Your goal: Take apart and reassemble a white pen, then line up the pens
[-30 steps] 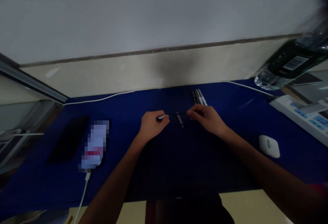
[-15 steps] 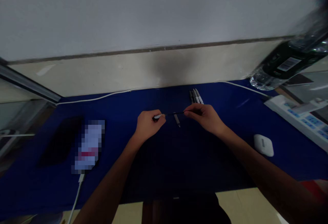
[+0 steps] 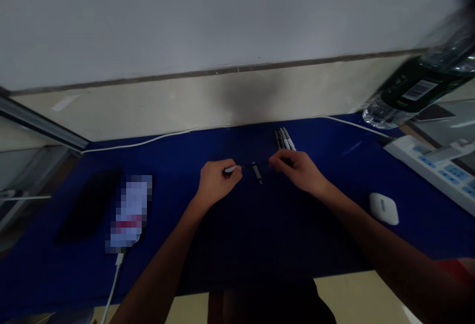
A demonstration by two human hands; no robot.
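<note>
My left hand (image 3: pixel 220 181) is closed around a white pen barrel (image 3: pixel 230 169), its dark end showing at the left of the fist. A thin dark pen refill (image 3: pixel 255 165) spans the gap between the barrel and my right hand (image 3: pixel 297 169). The fingertips of that right hand are pinched on the refill's far end. Below the refill, on the blue tabletop (image 3: pixel 230 245), lies a grey pen part (image 3: pixel 257 173) with a pointed tip. Several pens (image 3: pixel 284 139) lie side by side just beyond my right hand.
At left are a lit phone (image 3: pixel 129 212) on a white cable and a dark flat object (image 3: pixel 89 205). A white earbud case (image 3: pixel 384 208), a power strip (image 3: pixel 434 165) and a large bottle (image 3: pixel 411 89) stand at right. The wall (image 3: pixel 166 109) bounds the back.
The view has shifted very slightly. Both hands keep nearly the same places, still gripping the pen barrel and the refill.
</note>
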